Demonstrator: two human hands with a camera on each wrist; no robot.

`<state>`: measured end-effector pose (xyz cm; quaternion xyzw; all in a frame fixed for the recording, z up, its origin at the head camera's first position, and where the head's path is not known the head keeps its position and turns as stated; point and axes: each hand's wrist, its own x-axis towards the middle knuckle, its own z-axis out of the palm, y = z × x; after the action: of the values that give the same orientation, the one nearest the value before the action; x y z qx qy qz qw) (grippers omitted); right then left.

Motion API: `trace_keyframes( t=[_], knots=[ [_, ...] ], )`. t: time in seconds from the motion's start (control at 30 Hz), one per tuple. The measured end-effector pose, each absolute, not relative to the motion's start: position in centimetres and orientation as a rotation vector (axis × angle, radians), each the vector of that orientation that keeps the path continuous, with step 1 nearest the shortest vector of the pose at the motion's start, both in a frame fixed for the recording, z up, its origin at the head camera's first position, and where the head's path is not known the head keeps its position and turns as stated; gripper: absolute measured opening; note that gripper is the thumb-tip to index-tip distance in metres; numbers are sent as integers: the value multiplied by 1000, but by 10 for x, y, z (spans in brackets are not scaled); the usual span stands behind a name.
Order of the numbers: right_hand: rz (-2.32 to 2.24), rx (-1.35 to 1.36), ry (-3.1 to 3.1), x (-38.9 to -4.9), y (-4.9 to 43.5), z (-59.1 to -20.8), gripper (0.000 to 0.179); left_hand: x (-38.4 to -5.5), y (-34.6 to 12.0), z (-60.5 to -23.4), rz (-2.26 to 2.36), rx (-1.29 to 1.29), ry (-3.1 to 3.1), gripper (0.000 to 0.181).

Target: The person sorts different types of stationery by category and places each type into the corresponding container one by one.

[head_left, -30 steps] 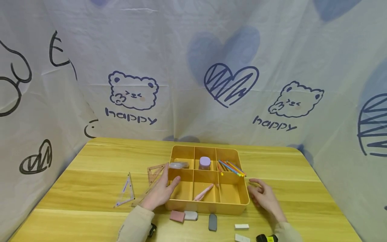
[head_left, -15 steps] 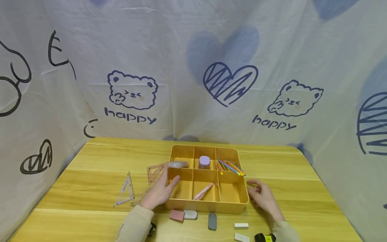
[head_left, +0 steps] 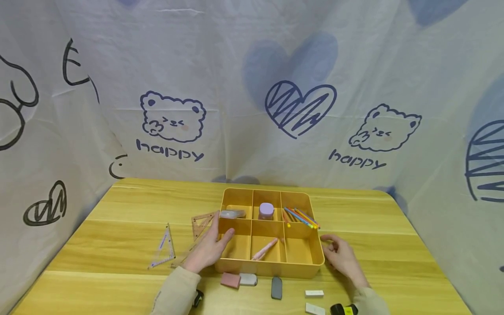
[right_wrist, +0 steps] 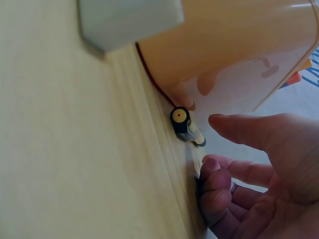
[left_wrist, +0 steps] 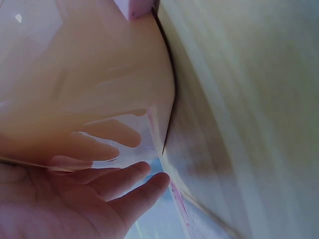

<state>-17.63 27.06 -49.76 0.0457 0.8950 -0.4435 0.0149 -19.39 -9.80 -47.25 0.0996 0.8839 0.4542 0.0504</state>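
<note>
The left hand (head_left: 208, 249) straddles the left rim of a yellow six-compartment organizer box (head_left: 267, 269), its thumb toward the inside and its straight fingers along the outer wall; how firmly it presses cannot be told. At the box's right side, the right hand (head_left: 341, 254) lies loosely curled, thumb extended. In the right wrist view, a slim pen-like object (right_wrist: 182, 122) with a black, yellow-centred end lies on the wood between that hand and the box's lower edge, just off the thumb tip.

The box sits right of centre in the lower half of the head view. Its lower-middle compartment holds a slanting pink pen (head_left: 264, 250). Along the upper row are a translucent grey item (head_left: 232, 214) at left, a purple-lidded jar (head_left: 266, 211) in the middle and a bundle of coloured pens (head_left: 301, 218) at right, their yellow ends leaning over the divider.

Below the box, toward the bottom edge, lie a pink eraser (head_left: 230, 280) touching a pale grey block (head_left: 248, 279), then a dark grey block (head_left: 277, 288) and two white blocks (head_left: 314, 301). A brownish set square (head_left: 194, 229) lies just left of the box; a clear set square (head_left: 160, 262) lies farther left. Beyond the wooden table (head_left: 366, 214), a pale curtain (head_left: 236, 87) with bears, hearts and "happy" fills the upper frame.
</note>
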Motion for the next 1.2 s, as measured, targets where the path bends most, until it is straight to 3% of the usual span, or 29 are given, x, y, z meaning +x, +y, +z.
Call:
trace_keyframes(
  t=[1.2],
  knots=[
    [-1300, 100, 2880, -177, 270, -497, 36, -194, -98, -473, 1390, 312, 2685, 80]
  ],
)
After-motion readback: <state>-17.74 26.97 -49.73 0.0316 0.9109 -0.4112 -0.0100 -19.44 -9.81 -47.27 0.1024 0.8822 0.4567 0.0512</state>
